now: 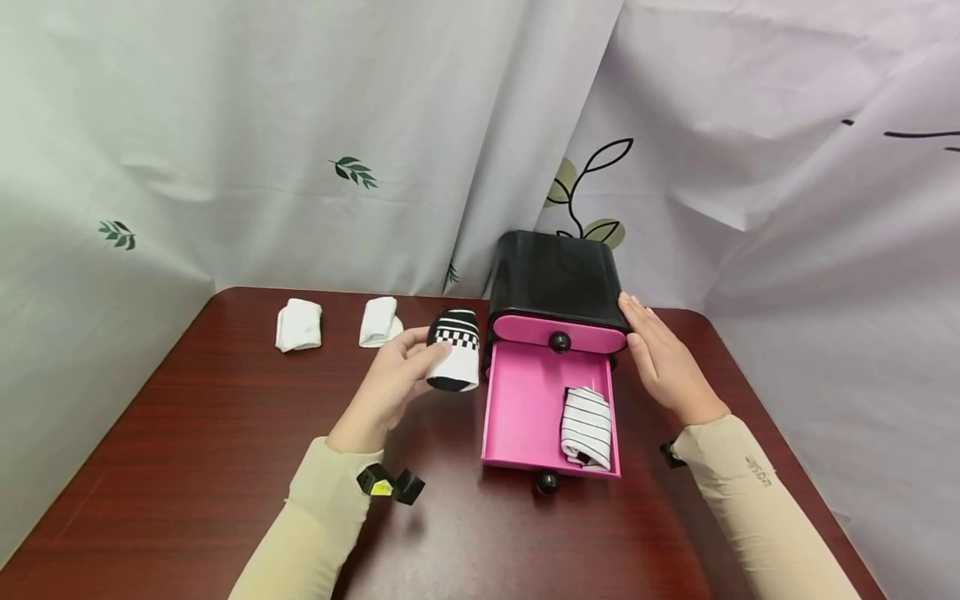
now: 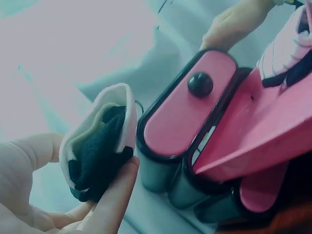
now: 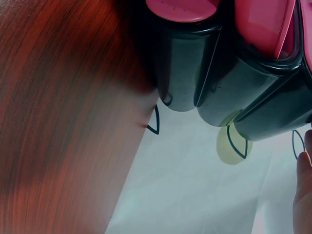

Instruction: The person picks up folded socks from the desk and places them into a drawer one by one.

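Observation:
My left hand [image 1: 393, 379] pinches a folded black-and-white sock [image 1: 459, 354] with a checkered band, held left of the open drawer. The left wrist view looks into the black inside of that folded sock [image 2: 100, 146], thumb and fingers on either side. A black drawer unit [image 1: 558, 271] with pink fronts stands at the table's back. Its middle drawer [image 1: 521, 417] is pulled out, and a striped folded sock [image 1: 587, 427] lies in the right part of it. My right hand [image 1: 667, 362] rests with straight fingers against the unit's right side; only its fingers [image 3: 303, 190] show in the right wrist view.
Two folded white socks [image 1: 299, 324] [image 1: 379, 322] lie at the back left of the brown table [image 1: 217, 467]. A patterned white curtain [image 1: 300, 150] hangs close behind the table and the drawer unit. The drawer's black knob [image 1: 547, 482] juts toward the front.

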Motion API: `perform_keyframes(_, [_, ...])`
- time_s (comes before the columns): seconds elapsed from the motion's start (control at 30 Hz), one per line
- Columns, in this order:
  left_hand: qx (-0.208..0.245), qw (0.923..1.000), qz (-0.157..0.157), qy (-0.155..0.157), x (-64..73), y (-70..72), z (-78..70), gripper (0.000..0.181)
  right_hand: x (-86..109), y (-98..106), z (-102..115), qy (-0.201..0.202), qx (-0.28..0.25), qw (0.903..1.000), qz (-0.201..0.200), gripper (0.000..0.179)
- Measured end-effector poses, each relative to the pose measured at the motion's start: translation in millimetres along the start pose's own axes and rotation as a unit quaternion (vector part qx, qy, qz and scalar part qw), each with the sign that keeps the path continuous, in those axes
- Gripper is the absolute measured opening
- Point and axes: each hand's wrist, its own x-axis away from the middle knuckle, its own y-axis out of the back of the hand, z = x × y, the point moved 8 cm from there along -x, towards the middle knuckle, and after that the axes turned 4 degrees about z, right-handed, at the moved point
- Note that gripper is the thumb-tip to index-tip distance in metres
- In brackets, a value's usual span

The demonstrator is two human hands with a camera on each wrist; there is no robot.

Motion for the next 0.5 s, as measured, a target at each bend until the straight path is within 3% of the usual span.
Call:
perform_keyframes(0.27, [-0.001, 0.9997, 0.022, 0.009, 2.0, -27.4, 15.0, 0.033, 0.3, 0.2, -0.7, -0.003, 0.000, 1.0000, 0.000, 0.049])
perform_keyframes(0.5, [-0.053, 0.9983, 0.024, 0.007, -0.8, -44.9, 27.6, 0.030, -0.2, -0.3, -0.2, 0.001, 0.003, 1.0000, -0.002, 0.049])
